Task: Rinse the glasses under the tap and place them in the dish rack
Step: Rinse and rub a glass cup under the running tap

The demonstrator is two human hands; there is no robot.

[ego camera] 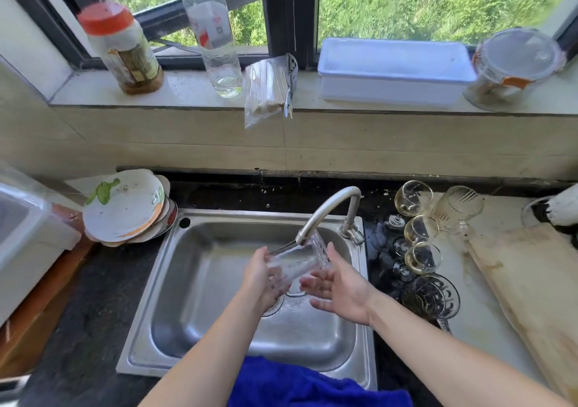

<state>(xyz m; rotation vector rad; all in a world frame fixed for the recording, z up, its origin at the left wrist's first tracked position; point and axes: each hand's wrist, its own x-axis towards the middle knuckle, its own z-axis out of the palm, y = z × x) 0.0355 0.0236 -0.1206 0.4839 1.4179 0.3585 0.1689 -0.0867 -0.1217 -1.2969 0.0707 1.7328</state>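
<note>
Clear glass [295, 262] lies tilted between our hands under the tap [325, 212], over the sink [200, 262]. Our left hand [262, 276] grips its base; our right hand [339, 287] cups it, open. We should turn it slowly, mouth seemingly toward the stream.

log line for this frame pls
phase: rinsing | glass tilted under tap, over sink | left hand holds | right hand open, supporting

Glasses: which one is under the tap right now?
The clear tumbler held tilted between both hands over the sink. The other glasses sit on the counter, right of the tap.
</note>
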